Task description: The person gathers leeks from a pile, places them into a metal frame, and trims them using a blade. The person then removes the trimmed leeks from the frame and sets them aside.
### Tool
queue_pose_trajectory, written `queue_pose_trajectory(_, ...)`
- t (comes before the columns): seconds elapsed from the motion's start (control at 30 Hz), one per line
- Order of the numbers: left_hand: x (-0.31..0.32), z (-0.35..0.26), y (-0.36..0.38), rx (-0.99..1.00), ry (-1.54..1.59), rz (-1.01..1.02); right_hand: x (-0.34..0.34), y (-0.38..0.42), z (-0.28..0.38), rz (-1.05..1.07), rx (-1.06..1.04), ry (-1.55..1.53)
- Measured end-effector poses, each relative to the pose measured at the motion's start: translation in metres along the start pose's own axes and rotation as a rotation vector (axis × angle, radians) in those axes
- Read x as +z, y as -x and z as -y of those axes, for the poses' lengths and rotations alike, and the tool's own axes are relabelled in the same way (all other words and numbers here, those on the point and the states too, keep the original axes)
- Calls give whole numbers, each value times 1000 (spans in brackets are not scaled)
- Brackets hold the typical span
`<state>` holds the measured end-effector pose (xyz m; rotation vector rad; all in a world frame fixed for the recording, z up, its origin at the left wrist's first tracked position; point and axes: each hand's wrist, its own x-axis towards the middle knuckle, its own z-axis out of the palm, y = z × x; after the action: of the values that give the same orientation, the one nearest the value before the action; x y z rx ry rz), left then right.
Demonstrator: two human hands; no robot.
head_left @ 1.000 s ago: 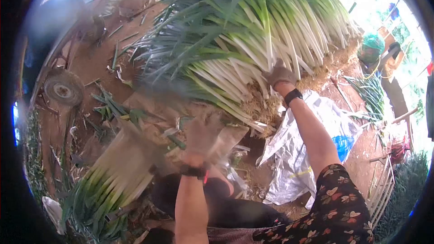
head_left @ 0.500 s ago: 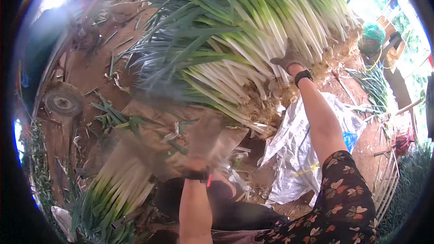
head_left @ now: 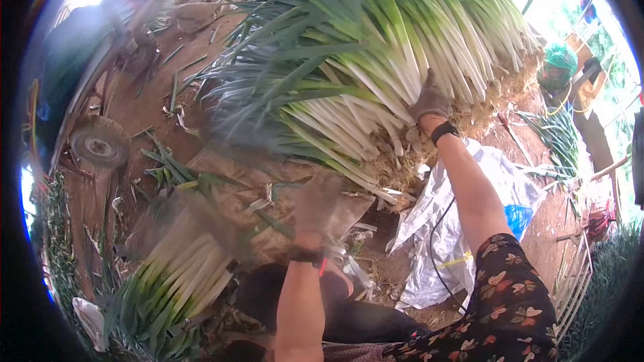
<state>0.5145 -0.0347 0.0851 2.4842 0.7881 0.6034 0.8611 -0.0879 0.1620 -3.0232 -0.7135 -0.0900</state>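
Observation:
A large heap of leeks or long green onions point(head_left: 402, 47) fills the upper middle, with white stalks and roots pointing to the lower right. My right hand point(head_left: 431, 102), in a grey glove, lies on the white stalks near their roots; its thumb points up and its other fingers are hidden or hard to make out. My left hand point(head_left: 316, 202), also gloved, is blurred above the brown sacking point(head_left: 278, 194), below the heap. Its fingers cannot be made out. A smaller bunch of leeks point(head_left: 181, 261) lies to its lower left.
A white plastic sack point(head_left: 429, 255) lies below my right forearm. A small wheel point(head_left: 99, 142) stands at the left. On the right are a green net bundle point(head_left: 559, 64), more green leaves point(head_left: 557, 135) and a metal rack point(head_left: 573, 288). Leaf scraps litter the brown ground.
My right hand has shifted slightly over the stalks, and its spread fingers are now less visible. The view has moved a little. A dark cord now shows over the white sack.

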Motion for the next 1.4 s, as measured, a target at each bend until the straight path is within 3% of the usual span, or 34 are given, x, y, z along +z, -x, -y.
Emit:
queue_pose_trajectory(0.07,22,22,1,4,-41,-41,-19,8,3,144,-34,-94)
queue_pose_trajectory(0.17,27,21,-5,-120,-148,65,-27,17,6,99,-84,-153)
queue_pose_trajectory(0.23,4,4,-4,197,-99,-81,-8,8,-1,37,-131,-292)
queue_pose_trajectory(0.27,-8,-7,-6,195,-98,-89,3,3,-2,-27,-174,-430)
queue_pose_trajectory(0.33,-21,-28,-11,-309,305,214,15,-1,0,-1,-230,-497)
queue_pose_trajectory(0.37,-8,-25,-12,-309,313,209,16,1,-1,34,-281,-568)
queue_pose_trajectory(0.43,29,-9,-17,229,99,-39,-7,36,-7,104,-367,-727)
queue_pose_trajectory(0.47,18,-26,-20,221,100,-48,-21,63,-9,190,-445,-891)
queue_pose_trajectory(0.53,-8,-86,-27,-592,1370,168,-50,125,-16,306,-454,-897)
queue_pose_trajectory(0.57,0,-99,-24,-593,1381,155,-37,147,-30,273,-483,-754)
queue_pose_trajectory(0.6,9,-109,-17,-702,1698,188,-23,170,-43,241,-511,-614)
queue_pose_trajectory(0.63,16,-116,-9,-805,2013,228,-18,201,-55,262,-558,-709)
queue_pose_trajectory(0.73,29,-128,28,-786,2262,179,-41,284,-90,477,-594,-734)
queue_pose_trajectory(0.77,53,-117,44,-681,2242,162,-51,301,-95,481,-597,-730)
queue_pose_trajectory(0.83,64,-118,71,-743,2327,112,-74,332,-103,692,-440,-275)
queue_pose_trajectory(0.87,67,-119,83,-789,2404,67,-89,339,-101,706,-452,-264)
queue_pose_trajectory(0.93,65,-119,98,-813,2381,-38,-116,341,-92,686,-560,53)
queue_pose_trajectory(0.97,55,-115,96,-724,2392,-48,-121,342,-88,518,-711,40)
queue_pose_trajectory(1.03,34,-107,89,-582,2421,-69,-128,332,-72,419,-830,51)
queue_pose_trajectory(1.13,-19,-94,82,-516,2289,-243,-136,315,-51,548,-910,-150)
queue_pose_trajectory(1.23,-23,-46,75,-680,2239,-338,-115,306,-44,738,-925,-365)
queue_pose_trajectory(1.3,-14,-24,73,-825,2174,-399,-91,314,-36,1078,-597,-657)
queue_pose_trajectory(1.4,25,4,83,-949,2111,-354,-46,311,-20,1290,-550,-836)
